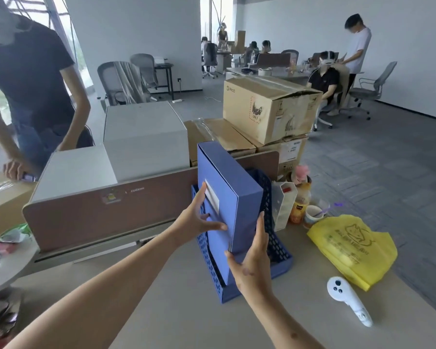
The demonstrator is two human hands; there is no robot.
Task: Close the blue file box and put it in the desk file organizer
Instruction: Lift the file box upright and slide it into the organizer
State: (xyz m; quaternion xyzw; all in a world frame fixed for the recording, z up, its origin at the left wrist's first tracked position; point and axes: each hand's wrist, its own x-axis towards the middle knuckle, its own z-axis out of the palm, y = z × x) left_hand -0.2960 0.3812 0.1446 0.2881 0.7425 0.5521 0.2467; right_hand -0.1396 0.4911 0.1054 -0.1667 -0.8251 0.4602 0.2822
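Observation:
The blue file box [233, 187] is closed and stands upright, tilted back a little, inside the blue perforated desk file organizer [278, 245] at the middle of the desk. A white label shows on its spine. My left hand [198, 217] presses on the spine from the left, thumb and fingers spread against it. My right hand [253, 260] grips the box's lower right corner, fingers up along its right face. The box hides most of the organizer's inner slots.
A brown desk partition [86, 210] runs behind the organizer, with cardboard boxes [267, 107] beyond. To the right stand a white holder [282, 205], a bottle [298, 205], a paper cup [312, 215], a yellow plastic bag [355, 250] and a white controller [347, 298]. A person [33, 96] leans at left.

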